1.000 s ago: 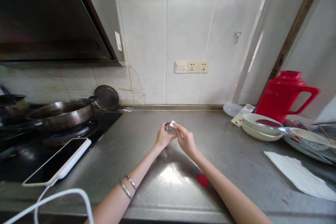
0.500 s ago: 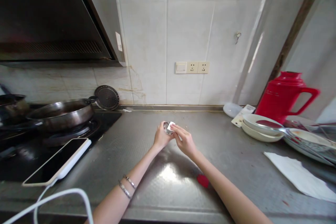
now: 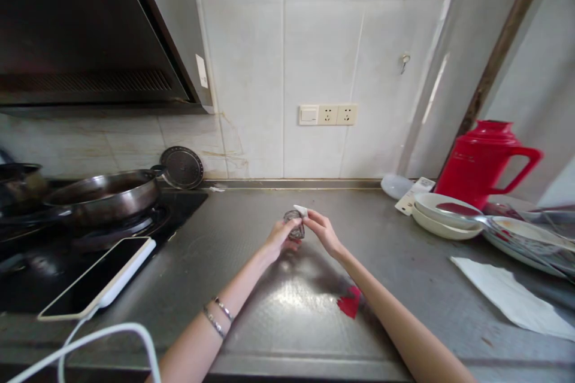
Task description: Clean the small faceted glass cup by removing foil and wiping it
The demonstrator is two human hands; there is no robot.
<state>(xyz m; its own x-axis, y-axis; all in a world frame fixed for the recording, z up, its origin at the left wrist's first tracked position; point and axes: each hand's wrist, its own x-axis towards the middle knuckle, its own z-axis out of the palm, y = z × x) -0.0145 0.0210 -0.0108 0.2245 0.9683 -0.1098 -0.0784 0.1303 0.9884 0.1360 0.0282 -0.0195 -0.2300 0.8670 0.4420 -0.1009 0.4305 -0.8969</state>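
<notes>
Over the middle of the steel counter (image 3: 233, 311), my left hand (image 3: 279, 239) is closed around a small, round, see-through object (image 3: 294, 228) with dark lines, which looks like a small glass. Between the fingertips of my right hand (image 3: 324, 232) is a piece of white tissue (image 3: 300, 210), pinched at the upper right rim of the glass. The two hands are close together but apart. A red crumpled scrap (image 3: 349, 302) lies on the counter beneath my right forearm; its material is unclear.
Left, a phone (image 3: 101, 275) with a white cable lies by the stove, where a steel pan (image 3: 105, 197) stands. Right are a red thermos jug (image 3: 480, 161), stacked white bowls (image 3: 444, 230), dishes with utensils, and a paper napkin (image 3: 512, 296).
My right hand has drawn slightly right with the tissue, uncovering more of the glass. My left hand has turned, its thumb now across the glass. More of the red scrap shows.
</notes>
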